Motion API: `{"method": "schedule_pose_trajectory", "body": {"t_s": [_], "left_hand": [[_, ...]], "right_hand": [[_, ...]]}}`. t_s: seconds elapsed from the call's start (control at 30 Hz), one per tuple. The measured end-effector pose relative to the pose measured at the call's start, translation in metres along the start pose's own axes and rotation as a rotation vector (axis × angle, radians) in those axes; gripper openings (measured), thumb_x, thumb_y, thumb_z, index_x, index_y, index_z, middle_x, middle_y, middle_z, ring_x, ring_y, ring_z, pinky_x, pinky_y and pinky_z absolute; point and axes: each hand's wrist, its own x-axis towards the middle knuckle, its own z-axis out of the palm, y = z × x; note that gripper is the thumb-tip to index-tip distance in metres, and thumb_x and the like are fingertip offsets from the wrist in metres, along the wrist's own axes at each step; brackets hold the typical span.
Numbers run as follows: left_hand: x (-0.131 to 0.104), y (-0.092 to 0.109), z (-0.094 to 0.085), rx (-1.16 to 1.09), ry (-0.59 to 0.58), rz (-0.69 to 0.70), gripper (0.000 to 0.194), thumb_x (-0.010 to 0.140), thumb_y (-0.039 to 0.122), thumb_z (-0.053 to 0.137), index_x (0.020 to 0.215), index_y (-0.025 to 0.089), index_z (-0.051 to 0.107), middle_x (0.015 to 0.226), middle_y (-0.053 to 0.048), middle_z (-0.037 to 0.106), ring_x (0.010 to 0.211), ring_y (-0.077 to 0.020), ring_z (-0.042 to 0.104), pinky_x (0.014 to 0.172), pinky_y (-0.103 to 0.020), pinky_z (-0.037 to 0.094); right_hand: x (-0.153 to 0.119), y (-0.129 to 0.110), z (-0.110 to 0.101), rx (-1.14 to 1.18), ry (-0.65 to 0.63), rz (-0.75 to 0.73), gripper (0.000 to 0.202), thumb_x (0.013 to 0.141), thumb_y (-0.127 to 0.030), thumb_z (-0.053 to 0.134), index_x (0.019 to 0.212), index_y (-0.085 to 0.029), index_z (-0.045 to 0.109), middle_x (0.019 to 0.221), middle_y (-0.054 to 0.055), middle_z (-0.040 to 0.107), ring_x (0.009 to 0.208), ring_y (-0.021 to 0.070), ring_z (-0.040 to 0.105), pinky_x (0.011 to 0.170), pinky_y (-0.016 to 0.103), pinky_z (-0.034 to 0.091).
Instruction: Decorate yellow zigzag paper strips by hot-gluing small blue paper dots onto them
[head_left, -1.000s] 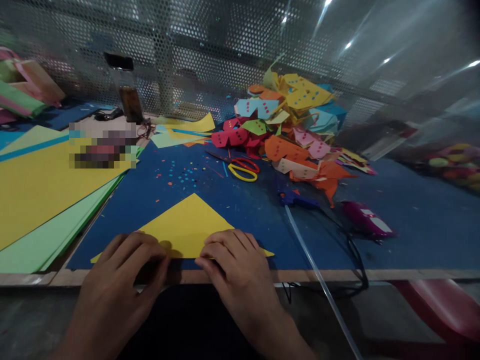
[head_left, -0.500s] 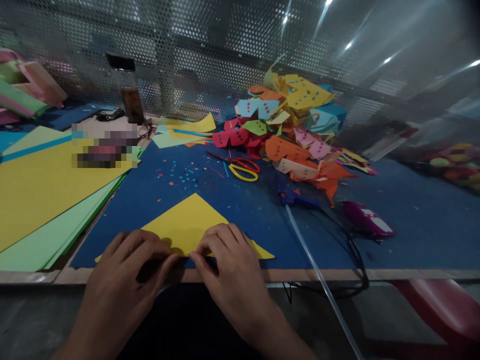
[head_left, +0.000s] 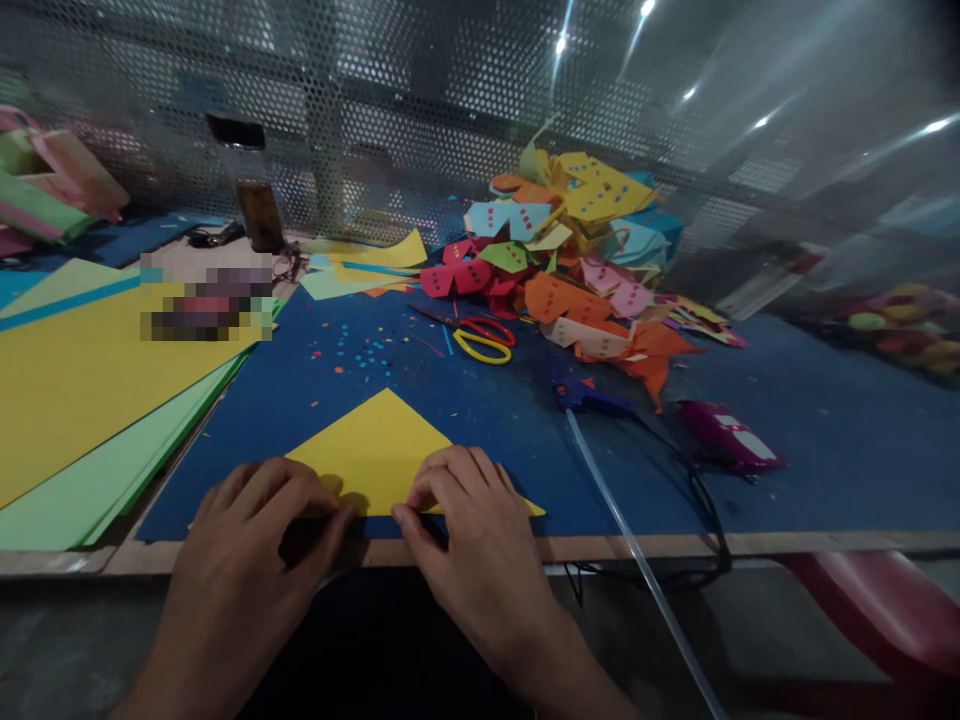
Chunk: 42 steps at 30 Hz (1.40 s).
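The hands (head_left: 234, 550) hide parts of the yellow triangle (head_left: 379, 450).

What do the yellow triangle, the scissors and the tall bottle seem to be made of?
Yellow triangle: probably matte paper or thin card, flat with crisp edges. Scissors: likely smooth plastic handles, brightly coloured; thin, dark blades suggest metal. Bottle: transparent glass or plastic, since brown contents show through.

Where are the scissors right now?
In the head view, the scissors lie near mid-picture on the blue tabletop, beyond the yellow paper triangle, just in front of the colourful paper cutouts and left of the blue glue gun.
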Motion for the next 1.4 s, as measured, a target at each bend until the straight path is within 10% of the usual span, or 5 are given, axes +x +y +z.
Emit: {"method": "schedule_pose_trajectory", "body": {"t_s": [1.4], "left_hand": [[-0.013,-0.046,-0.013,-0.011,-0.037,-0.037,0.022,0.09,0.058,0.066,0.091,0.037,0.071,0.1,-0.001,0.077,0.099,-0.0303,0.07,0.083,-0.049,0.057]], "right_hand": [[-0.033,0.066,-0.034,0.01,0.101,0.118,0.014,0.087,-0.012,0.074,0.082,-0.022,0.065,0.099,0.005,0.067,0.098,0.027,0.062,0.084,0.044,0.047]]}}
